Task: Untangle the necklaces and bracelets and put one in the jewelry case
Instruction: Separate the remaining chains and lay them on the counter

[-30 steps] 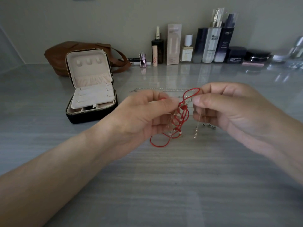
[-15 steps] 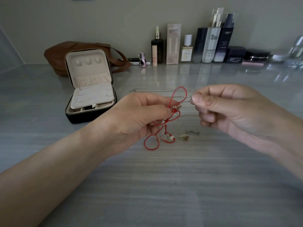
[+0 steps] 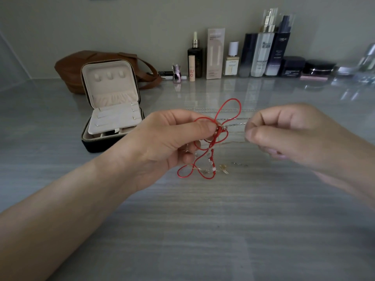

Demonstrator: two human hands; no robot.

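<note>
Since the earlier frame, the upper loop of the red cord (image 3: pixel 215 136) has risen and now stands higher above the fingers, and the gap between the two hands has widened slightly. Left hand (image 3: pixel 172 142): the grip is thumb against forefinger, pinching the red cord at the tangled knot; the other fingers are curled beneath. Right hand (image 3: pixel 294 134): the grip is thumb against forefinger, pinching the end of a thin silver chain (image 3: pixel 235 124), which runs roughly level from the knot to the fingertips. Both hands are held above the table (image 3: pixel 203 230), with the tangle between them. The lower loops of the red cord hang down to the table surface, where a small gold charm (image 3: pixel 224 168) and a short chain piece (image 3: pixel 239 164) lie just beside them; whether these are joined to the tangle cannot be determined at this resolution. A second chain (image 3: pixel 203 109) lies flat on the table behind the hands. The jewelry case (image 3: pixel 105 142) stands open to the left of the left hand, well apart from the tangle, lid upright, with no necklace or bracelet visible in it. A brown bag (image 3: pixel 69 65) sits behind the case. A row of cosmetic bottles (image 3: pixel 261 55) lines the wall.
</note>
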